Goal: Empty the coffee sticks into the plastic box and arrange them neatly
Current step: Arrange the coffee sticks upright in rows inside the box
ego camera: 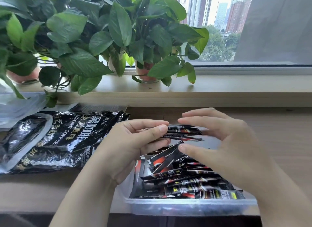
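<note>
A clear plastic box point(190, 206) with rounded corners and a frosted rim sits at the near edge of a pale wood-grain desk point(278, 142). Inside it lies a loose heap of coffee sticks point(189, 181) — slim, flat, glossy black sachets with red and white print and crimped ends. They overlap at many angles, so an exact count cannot be told; well over a dozen show.

The left hand point(133, 145) hovers above the far left part of the box, palm turned inward, thumb and forefinger pinched on a small bundle point(184, 133) of sticks, about three or four, held roughly level. The right hand point(224, 142) is beside it with fingers spread and slightly curled, fingertips near the bundle's other end; it is blurred, and whether it touches the bundle cannot be told. It grips nothing that shows. Both forearms reach in from the near edge.

To the left of the box lies one large bag point(55, 140), crinkled shiny black foil with white and gold lettering, flattened on the desk. Further left is a clear, wrinkled plastic sheet point(16, 106).

Behind the desk runs a smooth light wooden sill point(236, 86) carrying potted plants point(94, 32) with broad, waxy green leaves — at least three pots show among the leaves.
</note>
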Tool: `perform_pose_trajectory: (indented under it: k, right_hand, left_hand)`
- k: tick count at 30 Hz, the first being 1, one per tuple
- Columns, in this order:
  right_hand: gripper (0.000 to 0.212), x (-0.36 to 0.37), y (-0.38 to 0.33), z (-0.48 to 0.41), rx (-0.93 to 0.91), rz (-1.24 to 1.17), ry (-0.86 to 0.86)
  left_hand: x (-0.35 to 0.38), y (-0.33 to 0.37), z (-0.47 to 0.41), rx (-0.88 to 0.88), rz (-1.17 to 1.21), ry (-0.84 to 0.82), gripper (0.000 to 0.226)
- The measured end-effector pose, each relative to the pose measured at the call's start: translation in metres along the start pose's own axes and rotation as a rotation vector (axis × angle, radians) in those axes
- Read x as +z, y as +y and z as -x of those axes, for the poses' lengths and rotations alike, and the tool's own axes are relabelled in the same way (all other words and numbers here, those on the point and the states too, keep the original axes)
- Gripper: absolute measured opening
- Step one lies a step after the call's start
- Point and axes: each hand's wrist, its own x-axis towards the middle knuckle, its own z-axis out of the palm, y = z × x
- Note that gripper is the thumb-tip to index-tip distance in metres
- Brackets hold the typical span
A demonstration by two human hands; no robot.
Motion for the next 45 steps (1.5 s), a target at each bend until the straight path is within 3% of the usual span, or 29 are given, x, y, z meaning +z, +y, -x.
perform_pose_trajectory:
  k: [3, 10, 18, 22, 24, 26, 28, 31, 36, 38, 40, 45]
  right_hand:
    - [0.034, 0.003, 0.006, -0.002, -0.193, 0.184, 0.056]
    - [0.025, 0.008, 0.015, -0.004, -0.375, 0.229, 0.127]
    - [0.017, 0.01, 0.014, -0.004, -0.401, 0.251, 0.182]
    - [0.015, 0.003, 0.016, -0.002, -0.352, 0.206, 0.178]
    - [0.015, -0.007, 0.017, 0.001, -0.29, 0.173, 0.194]
    - [0.017, -0.02, 0.02, 0.005, -0.221, 0.139, 0.229]
    - [0.018, -0.035, 0.027, 0.008, -0.159, 0.098, 0.277]
    - [0.022, -0.05, 0.037, 0.01, -0.095, 0.027, 0.339]
    - [0.018, -0.051, 0.043, 0.007, -0.055, -0.005, 0.335]
    - [0.018, -0.047, 0.042, 0.006, -0.062, 0.011, 0.289]
    - [0.017, -0.043, 0.04, 0.006, -0.079, 0.024, 0.24]
    - [0.014, -0.039, 0.039, 0.004, -0.087, 0.036, 0.188]
  left_hand:
    - [-0.001, 0.0, 0.0, -0.017, -0.026, -0.034, 0.018]
    - [-0.004, 0.0, 0.0, -0.052, -0.061, -0.059, 0.018]
    - [-0.001, -0.002, -0.001, -0.069, -0.062, -0.085, 0.024]
    - [0.0, 0.005, 0.002, -0.057, -0.099, -0.092, 0.042]
    - [-0.004, 0.006, -0.001, -0.005, -0.218, 0.012, 0.044]
    - [-0.011, 0.006, -0.004, 0.132, -0.438, 0.156, 0.023]
    - [-0.018, 0.003, -0.005, 0.253, -0.715, 0.188, 0.007]
    - [-0.019, 0.002, -0.005, 0.204, -1.117, -0.068, 0.003]
    - [-0.007, -0.004, -0.019, 0.087, -1.598, -0.438, 0.026]
    - [-0.005, -0.01, -0.023, 0.127, -1.703, -0.496, 0.017]
    - [-0.005, -0.017, -0.025, 0.178, -1.752, -0.526, 0.024]
    - [-0.013, -0.008, -0.024, 0.307, -1.716, -0.483, 0.009]
